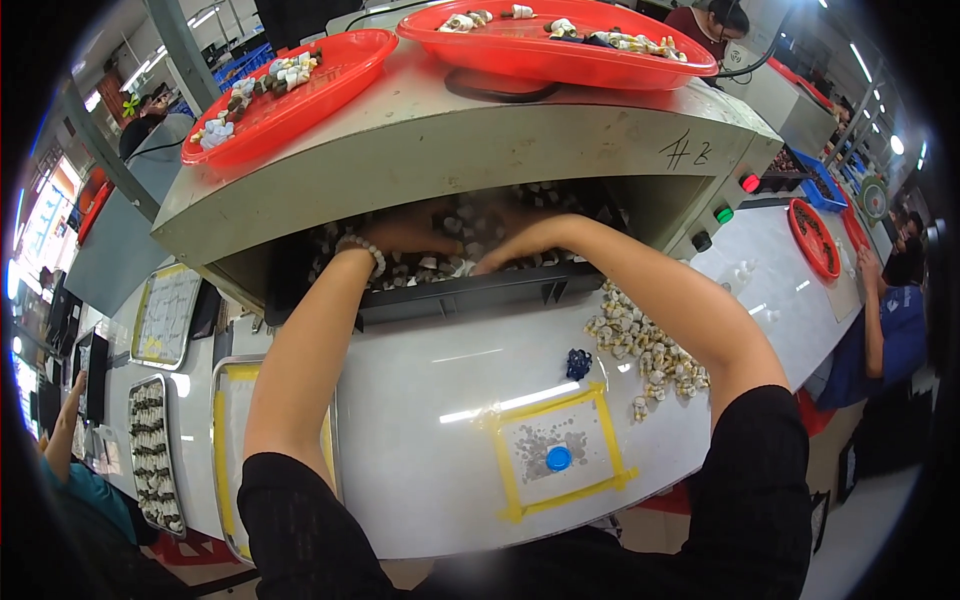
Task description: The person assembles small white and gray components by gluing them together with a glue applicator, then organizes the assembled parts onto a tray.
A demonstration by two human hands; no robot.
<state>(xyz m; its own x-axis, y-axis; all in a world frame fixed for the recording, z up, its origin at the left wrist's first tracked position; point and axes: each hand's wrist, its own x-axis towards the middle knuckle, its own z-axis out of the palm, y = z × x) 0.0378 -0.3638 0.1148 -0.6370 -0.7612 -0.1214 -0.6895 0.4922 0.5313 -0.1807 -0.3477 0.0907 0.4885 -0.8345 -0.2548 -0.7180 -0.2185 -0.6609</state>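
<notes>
Both bare hands reach into a black tray [480,300] that sits in the opening of a grey-green metal cabinet [420,150] on a white table [400,470]. The tray holds many small pale and dark pieces [430,267]. The left hand [410,238], below a beaded bracelet [365,248], lies among them toward eleven o'clock of the tray; the right hand [520,240] dips in toward one o'clock, its fingertips down at the pieces. The two hands are apart and near each other; shade and the pieces hide the fingers, so I cannot tell whether either is closed on anything.

Clock directions from here run from the tray's middle. Toward four o'clock a loose pile of cream pieces [655,350] lies on the table, with a dark blue cluster [578,364] just beside it. At five o'clock yellow tape [510,470] frames a grey-spotted patch bearing a round blue cap [558,459]. Between seven and eight the left forearm crosses a metal tray [230,440]. At eight o'clock another tray holds rows of pieces [150,450]. On top of the cabinet, two red trays carry more pieces: one [335,85] between ten and eleven, the other [560,65] near one. At three o'clock, well apart, sits a co-worker in blue [900,315].
</notes>
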